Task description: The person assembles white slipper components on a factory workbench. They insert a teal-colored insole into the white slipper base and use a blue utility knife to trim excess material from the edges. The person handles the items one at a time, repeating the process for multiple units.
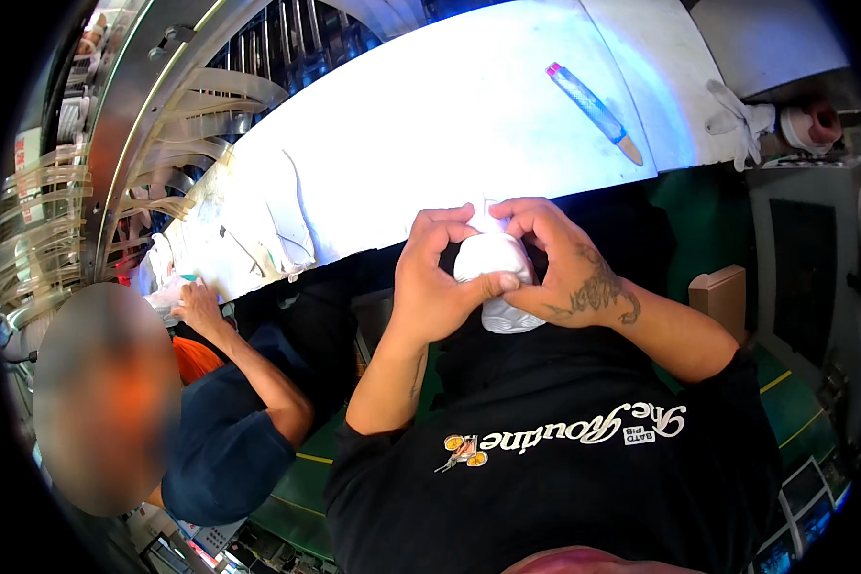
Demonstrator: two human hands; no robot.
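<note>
Both hands, left (438, 273) and right (566, 263), bare, fingers bent, closed around one white piece (494, 258). Thumbs come together across its front, left thumb lying over the surface; index fingers pinch in by its narrow upper end. Piece sits between the palms at the bench's near edge, mostly on the person's side of it; can't tell if it touches the bench. Shape: smooth rounded dome in the middle, slim pale tip above, silvery, creased bulge below the thumbs; looks thin-skinned, exact material unclear. Long axis runs roughly across the near edge, narrow tip toward the bench, bulged end toward the black shirt (564, 478), leaning slightly right.

Bench (402, 143): flat, white, glossy under bright bluish light. Near its right-hand near corner, a slim blue-wrapped tool (588, 103) lies slantwise, pinkish end far, tan tapered tip toward the near edge. Past the seam, a limp white fabric glove (739, 122) droops over the near edge. Left end: rumpled white soft sheets (258, 225), a co-worker's hand (199, 306) at the corner. Below right, plain brown cardboard box (719, 298)
</note>
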